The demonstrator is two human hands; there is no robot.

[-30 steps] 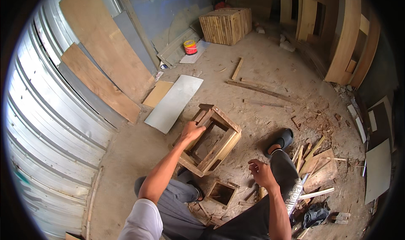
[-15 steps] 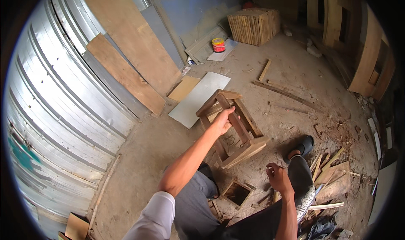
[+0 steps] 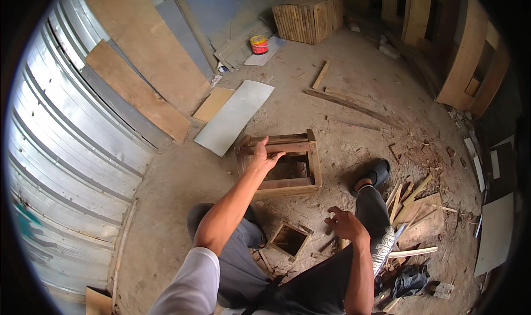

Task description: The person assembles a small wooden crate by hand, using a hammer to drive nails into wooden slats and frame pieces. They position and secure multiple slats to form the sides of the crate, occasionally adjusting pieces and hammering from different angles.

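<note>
A wooden frame, built of rails and end pieces with open sides, rests on the dirt floor ahead of my knees. At its upper rail is my left hand, thumb raised and fingers spread, not wrapped round the wood. My right hand hangs empty by my right leg, its fingers loosely bent and apart. Between my feet lies a small square wooden box, its open top showing a dark inside.
Scrap wood strips and a black plastic bag lie by my right foot. A white panel is beyond the frame. Boards lean at a metal wall. Farther off are a red bucket and stacked wood.
The wooden frame has come down from a tilted hold in my left hand and turned to rest on the floor. My left hand's fingers have loosened from its rail.
</note>
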